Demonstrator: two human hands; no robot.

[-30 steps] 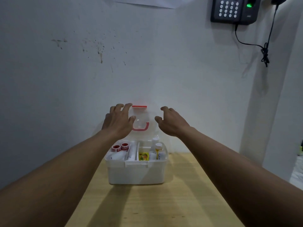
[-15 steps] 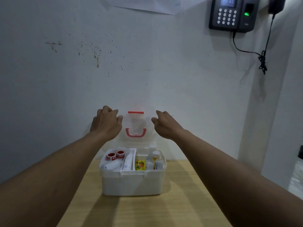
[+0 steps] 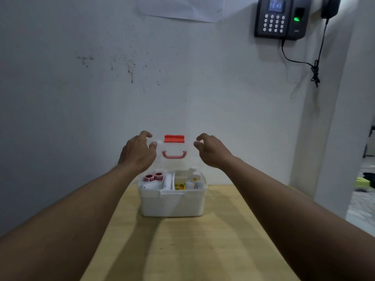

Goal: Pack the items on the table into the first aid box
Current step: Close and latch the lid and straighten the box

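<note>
A white first aid box [image 3: 172, 205] stands on the wooden table [image 3: 182, 250] against the wall. Its clear lid [image 3: 174, 166] stands raised, showing a red handle [image 3: 174, 155] and a red latch [image 3: 174, 138]. My left hand [image 3: 138, 153] pinches the lid's top left corner, and my right hand [image 3: 211, 153] pinches the top right corner. Inside lie two red tape rolls [image 3: 153, 177], a white bandage roll [image 3: 167, 180], a yellow packet [image 3: 180, 186] and small bottles [image 3: 195, 179].
The grey wall rises right behind the box. A black keypad device [image 3: 281, 17] with a dangling cable [image 3: 314, 72] hangs high on the right, with a paper sheet [image 3: 178, 7] at top centre. A doorway opens at the far right.
Both hands have spread from the lid's middle to its top corners and closed on them. The lid has tipped slightly toward me, so the red latch shows more.
</note>
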